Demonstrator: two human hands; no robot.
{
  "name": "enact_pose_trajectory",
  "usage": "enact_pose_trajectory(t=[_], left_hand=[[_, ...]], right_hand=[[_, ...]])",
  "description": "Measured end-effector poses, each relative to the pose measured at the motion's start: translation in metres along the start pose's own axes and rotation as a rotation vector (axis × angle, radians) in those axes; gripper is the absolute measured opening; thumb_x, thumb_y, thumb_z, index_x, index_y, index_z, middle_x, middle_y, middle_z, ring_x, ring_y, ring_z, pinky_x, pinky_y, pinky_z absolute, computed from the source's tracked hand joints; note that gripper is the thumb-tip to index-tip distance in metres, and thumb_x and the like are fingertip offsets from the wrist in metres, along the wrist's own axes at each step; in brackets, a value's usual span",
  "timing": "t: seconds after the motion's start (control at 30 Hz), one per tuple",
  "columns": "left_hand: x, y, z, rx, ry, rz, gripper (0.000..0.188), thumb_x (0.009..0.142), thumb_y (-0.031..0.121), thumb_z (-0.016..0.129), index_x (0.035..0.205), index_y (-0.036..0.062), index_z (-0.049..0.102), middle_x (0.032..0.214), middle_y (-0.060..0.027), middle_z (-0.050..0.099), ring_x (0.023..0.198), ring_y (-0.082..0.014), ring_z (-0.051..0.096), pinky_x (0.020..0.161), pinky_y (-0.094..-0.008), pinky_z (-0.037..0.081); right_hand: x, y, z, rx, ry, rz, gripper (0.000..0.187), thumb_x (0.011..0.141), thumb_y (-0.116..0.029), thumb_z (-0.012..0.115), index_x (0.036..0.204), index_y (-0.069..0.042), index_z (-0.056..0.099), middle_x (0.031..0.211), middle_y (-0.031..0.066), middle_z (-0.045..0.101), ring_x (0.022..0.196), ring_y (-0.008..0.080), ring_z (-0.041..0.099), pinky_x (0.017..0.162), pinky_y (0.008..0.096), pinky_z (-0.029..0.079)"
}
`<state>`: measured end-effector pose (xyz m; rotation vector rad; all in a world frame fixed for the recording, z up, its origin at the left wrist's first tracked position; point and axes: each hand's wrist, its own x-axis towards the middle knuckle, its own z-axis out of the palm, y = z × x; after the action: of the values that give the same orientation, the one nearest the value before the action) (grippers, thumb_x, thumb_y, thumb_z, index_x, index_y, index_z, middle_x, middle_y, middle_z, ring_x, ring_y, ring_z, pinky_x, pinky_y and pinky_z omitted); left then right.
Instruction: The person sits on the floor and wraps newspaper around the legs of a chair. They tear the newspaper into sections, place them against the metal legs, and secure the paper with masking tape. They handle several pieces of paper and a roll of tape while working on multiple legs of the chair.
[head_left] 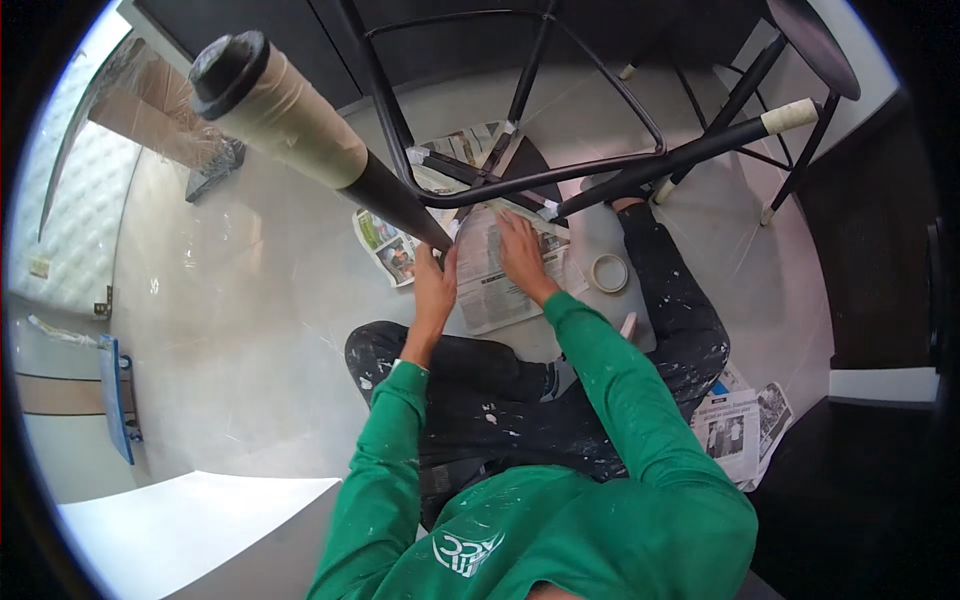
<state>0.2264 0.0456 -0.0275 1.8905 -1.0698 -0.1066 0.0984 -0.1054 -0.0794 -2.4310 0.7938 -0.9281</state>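
Note:
An upturned black stool [530, 190] rests on the floor in front of me, its legs and ring footrest pointing up and outward. Beige tape wraps the end of its near left leg [395, 205]. My left hand [433, 292] is closed at the low part of that leg, some fingers hidden behind it. Newspaper [500, 297] covers the area around the seat, with pieces of tape at the leg bases. Fingers stretched out, my right hand [522, 252] lies on this newspaper. A roll of masking tape [597, 287] lies to the right of it.
More newspapers [735, 430] lie beside my right knee. Another dark stool [800, 110] with taped leg ends stands at the far right. Plastic-wrapped cardboard [165, 115] is at the far left, and a blue wheeled board [115, 400] at the left. My legs flank the newspaper.

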Motion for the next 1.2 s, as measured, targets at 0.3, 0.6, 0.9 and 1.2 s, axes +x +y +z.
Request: enact_pose_trajectory(t=[0.3, 0.6, 0.9, 1.2], left_hand=[[-0.046, -0.017, 0.029, 0.044, 0.049, -0.066, 0.043, 0.095, 0.018, 0.069, 0.129, -0.0066, 0.057, 0.126, -0.0239, 0.06, 0.12, -0.0402, 0.057, 0.104, -0.0437, 0.045], [-0.035, -0.015, 0.038, 0.095, 0.147, -0.041, 0.022, 0.088, 0.001, 0.067, 0.11, 0.0026, 0.066, 0.102, -0.0153, 0.064, 0.101, -0.0381, 0.061, 0.088, -0.0451, 0.048], [-0.038, -0.019, 0.045, 0.07, 0.17, -0.057, 0.021, 0.086, -0.002, 0.065, 0.106, 0.0052, 0.066, 0.099, -0.015, 0.063, 0.097, -0.0373, 0.061, 0.083, -0.0466, 0.048], [-0.037, -0.013, 0.046, 0.104, 0.148, -0.057, 0.032, 0.084, -0.005, 0.063, 0.114, 0.0069, 0.068, 0.101, -0.0164, 0.06, 0.096, -0.037, 0.061, 0.082, -0.0447, 0.05]], right_hand=[[0.031, 0.016, 0.013, -0.107, -0.209, -0.069, 0.046, 0.085, 0.0, 0.055, 0.131, 0.001, 0.06, 0.141, 0.0188, 0.055, 0.131, 0.0382, 0.049, 0.108, 0.0483, 0.04], [0.05, -0.027, -0.012, 0.106, -0.061, -0.183, 0.038, 0.073, 0.004, 0.068, 0.11, -0.005, 0.067, 0.114, 0.0138, 0.064, 0.113, 0.037, 0.058, 0.097, 0.0462, 0.048], [0.026, 0.012, -0.014, 0.023, -0.116, -0.292, 0.026, 0.067, 0.003, 0.072, 0.091, -0.005, 0.066, 0.116, 0.0127, 0.067, 0.115, 0.036, 0.06, 0.097, 0.046, 0.05], [0.019, 0.027, -0.016, 0.02, -0.393, -0.384, 0.039, 0.064, -0.003, 0.079, 0.093, -0.004, 0.053, 0.149, 0.0192, 0.052, 0.14, 0.0376, 0.047, 0.11, 0.0475, 0.044]])
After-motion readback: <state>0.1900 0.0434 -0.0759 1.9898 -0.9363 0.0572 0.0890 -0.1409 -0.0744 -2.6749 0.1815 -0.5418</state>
